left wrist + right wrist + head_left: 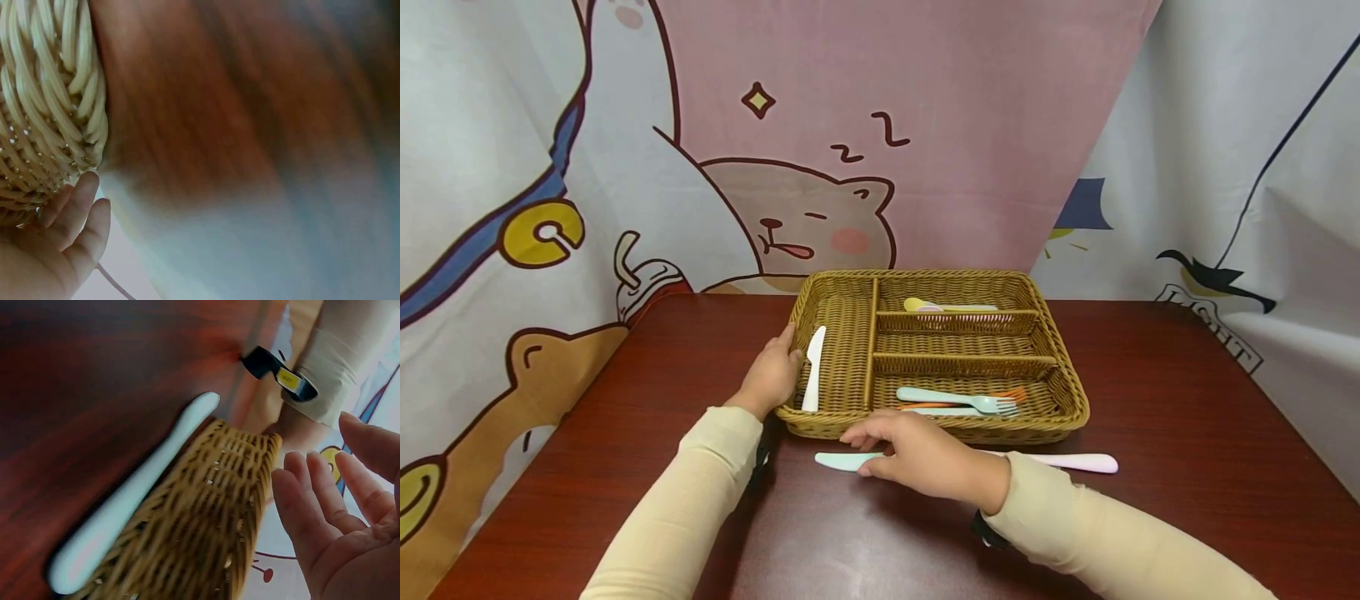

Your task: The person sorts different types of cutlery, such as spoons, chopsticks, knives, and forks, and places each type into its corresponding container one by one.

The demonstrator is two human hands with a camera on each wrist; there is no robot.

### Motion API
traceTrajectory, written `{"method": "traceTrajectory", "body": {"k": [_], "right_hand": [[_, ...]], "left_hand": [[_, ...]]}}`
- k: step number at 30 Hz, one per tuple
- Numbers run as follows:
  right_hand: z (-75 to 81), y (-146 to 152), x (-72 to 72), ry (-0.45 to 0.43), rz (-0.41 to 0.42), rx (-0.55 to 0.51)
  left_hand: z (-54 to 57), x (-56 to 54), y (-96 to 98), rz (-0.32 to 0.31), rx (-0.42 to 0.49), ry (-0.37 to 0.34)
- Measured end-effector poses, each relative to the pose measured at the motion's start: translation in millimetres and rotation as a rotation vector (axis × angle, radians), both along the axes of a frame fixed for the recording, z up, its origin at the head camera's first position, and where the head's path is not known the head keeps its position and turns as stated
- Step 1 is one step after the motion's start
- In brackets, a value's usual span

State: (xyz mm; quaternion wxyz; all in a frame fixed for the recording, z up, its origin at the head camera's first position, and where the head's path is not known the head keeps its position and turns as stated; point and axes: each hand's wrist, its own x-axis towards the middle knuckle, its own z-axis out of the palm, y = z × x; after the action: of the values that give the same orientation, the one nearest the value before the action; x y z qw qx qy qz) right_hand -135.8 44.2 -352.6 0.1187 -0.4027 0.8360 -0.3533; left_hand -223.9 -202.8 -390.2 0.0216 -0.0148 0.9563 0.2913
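Note:
A wicker basket point(1067, 375) with compartments stands on the table. At its left wall, my left hand point(772, 372) holds the side, thumb by the rim and fingers along the outside. A white plastic knife point(813, 371) leans in the long left compartment beside that hand. Just in front of the basket, my right hand point(917, 454) hovers with loosely bent fingers and holds nothing. Below it lies a mint knife blade point(842, 461), and a pale pink handle point(1082, 462) shows to the right. My hand hides whether these belong to one piece.
In the front right compartment lie a mint fork point(955, 397), a second mint handle point(943, 411) and an orange fork point(1015, 393). The back compartment holds a yellow spoon point(914, 305) and pale pink cutlery. A printed curtain point(955, 125) hangs behind the table point(1165, 400).

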Motion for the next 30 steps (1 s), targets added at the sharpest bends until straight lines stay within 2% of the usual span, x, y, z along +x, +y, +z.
{"method": "traceTrajectory", "body": {"k": [5, 10, 13, 19, 30], "right_hand": [[-5.1, 6, 3.0, 0.053, -0.005, 0.049], [-9.2, 12, 3.2, 0.005, -0.029, 0.094], [-11.7, 17, 3.2, 0.006, -0.037, 0.112], [-15.0, 22, 4.2, 0.065, -0.039, 0.145], [-19.8, 29, 5.7, 0.195, -0.036, 0.209]], "left_hand": [[-0.3, 0.0, 0.1, 0.003, 0.004, -0.008], [0.0, 0.6, 0.2, 0.005, 0.011, -0.018], [-0.1, 0.8, -0.2, -0.001, 0.007, -0.012], [-0.8, 0.5, -0.9, -0.010, -0.013, 0.015], [0.3, 0.9, 0.1, -0.010, -0.004, 0.010]]}}
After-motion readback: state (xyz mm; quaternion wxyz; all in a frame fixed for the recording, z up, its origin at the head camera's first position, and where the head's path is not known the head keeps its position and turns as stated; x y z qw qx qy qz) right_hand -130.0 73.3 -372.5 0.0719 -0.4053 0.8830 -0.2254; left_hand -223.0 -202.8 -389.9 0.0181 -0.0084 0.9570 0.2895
